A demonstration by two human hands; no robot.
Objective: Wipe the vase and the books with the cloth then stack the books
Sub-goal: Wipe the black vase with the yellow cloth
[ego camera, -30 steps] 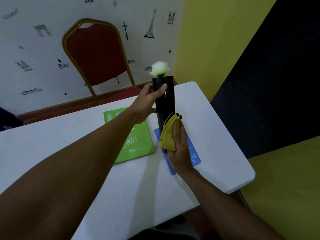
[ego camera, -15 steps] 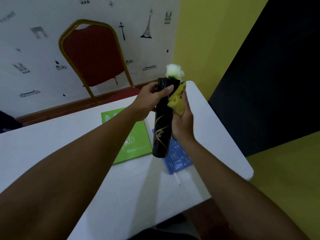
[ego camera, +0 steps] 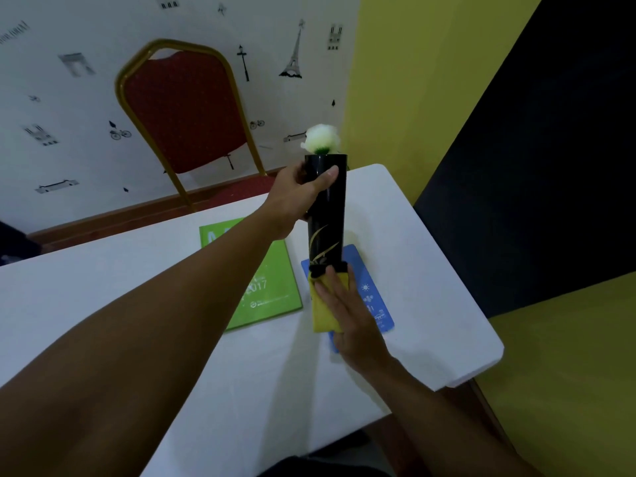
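Vase wiping looking underway; green book [ego camera: 261,287] and blue book [ego camera: 371,297] lying side by side on the white table [ego camera: 430,304], not yet stacked. Left hand [ego camera: 296,201] is gripping the upright black vase [ego camera: 327,218] near its rim, above the blue book, while right hand [ego camera: 347,318], fingers mostly flat, is pressing the yellow cloth [ego camera: 323,315] against the vase's lower end
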